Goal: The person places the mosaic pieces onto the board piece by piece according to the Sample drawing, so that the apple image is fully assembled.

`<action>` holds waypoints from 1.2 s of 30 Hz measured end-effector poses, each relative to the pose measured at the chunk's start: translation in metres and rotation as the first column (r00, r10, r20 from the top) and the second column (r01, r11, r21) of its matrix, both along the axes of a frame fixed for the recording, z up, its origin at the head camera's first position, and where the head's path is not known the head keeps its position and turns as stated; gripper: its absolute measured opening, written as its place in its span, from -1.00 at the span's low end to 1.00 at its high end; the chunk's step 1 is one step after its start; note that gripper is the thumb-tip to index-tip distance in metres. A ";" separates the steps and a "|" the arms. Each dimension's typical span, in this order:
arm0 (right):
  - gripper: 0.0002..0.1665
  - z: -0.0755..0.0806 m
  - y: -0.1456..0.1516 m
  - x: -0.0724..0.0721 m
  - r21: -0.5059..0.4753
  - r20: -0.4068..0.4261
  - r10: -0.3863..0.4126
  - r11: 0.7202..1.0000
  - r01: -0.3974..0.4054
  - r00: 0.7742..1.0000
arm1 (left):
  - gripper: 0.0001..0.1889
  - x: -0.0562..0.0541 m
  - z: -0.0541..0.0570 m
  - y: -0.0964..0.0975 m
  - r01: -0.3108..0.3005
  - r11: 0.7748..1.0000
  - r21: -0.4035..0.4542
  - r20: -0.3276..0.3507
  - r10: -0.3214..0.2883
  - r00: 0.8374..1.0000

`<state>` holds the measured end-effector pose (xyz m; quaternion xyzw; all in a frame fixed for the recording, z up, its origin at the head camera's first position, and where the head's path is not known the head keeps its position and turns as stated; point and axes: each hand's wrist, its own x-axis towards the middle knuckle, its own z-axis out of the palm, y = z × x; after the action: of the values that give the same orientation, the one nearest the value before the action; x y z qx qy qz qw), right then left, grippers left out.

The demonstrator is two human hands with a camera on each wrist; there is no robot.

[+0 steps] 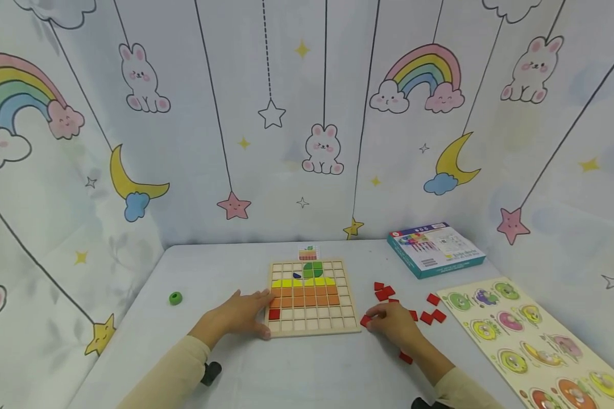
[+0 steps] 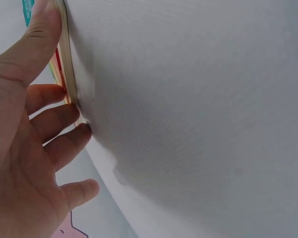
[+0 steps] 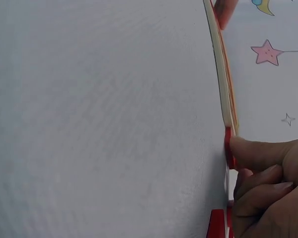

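Note:
A wooden grid board (image 1: 307, 325) lies on the table, holding orange, yellow, green and blue pieces and one red square tile (image 1: 274, 314) near its lower left. My left hand (image 1: 240, 313) rests at the board's left side, thumb at the near corner; in the left wrist view its fingers (image 2: 64, 124) touch the edge, fairly straight and spread. Beside the board's right edge, my right hand (image 1: 396, 325) pinches a loose red tile (image 1: 365, 321). The right wrist view has the thumb against that red tile (image 3: 229, 148), other fingers curled; its far side is hidden.
Several loose red tiles (image 1: 426, 318) lie around the right hand. A small picture card (image 1: 308, 253) stands behind the board. A flat box (image 1: 435, 250) and fruit-picture board (image 1: 496, 352) are at right; a green bead-like piece (image 1: 175, 298) is at left.

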<state>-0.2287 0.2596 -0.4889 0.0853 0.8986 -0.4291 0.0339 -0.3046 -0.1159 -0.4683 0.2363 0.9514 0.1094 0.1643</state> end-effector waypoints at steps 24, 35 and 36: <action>-0.37 0.013 -0.081 -0.031 -0.681 0.084 0.193 0.728 -0.086 0.978 | 0.04 -0.001 0.001 0.001 0.006 1.000 -0.010 -0.018 -0.007 1.000; -0.79 -0.001 -0.156 -0.045 -0.231 -0.050 0.279 0.931 -0.283 0.959 | 0.01 0.001 0.002 0.000 0.008 1.000 -0.003 -0.009 -0.008 1.000; -0.83 -0.002 -0.159 -0.046 -0.171 -0.070 0.292 0.938 -0.300 0.954 | 0.01 0.001 0.002 0.000 0.005 1.000 -0.005 -0.010 -0.005 1.000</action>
<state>-0.2743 0.1004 -0.4910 -0.0638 0.8593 -0.5001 0.0859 -0.3033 -0.1158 -0.4662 0.2391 0.9518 0.1056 0.1605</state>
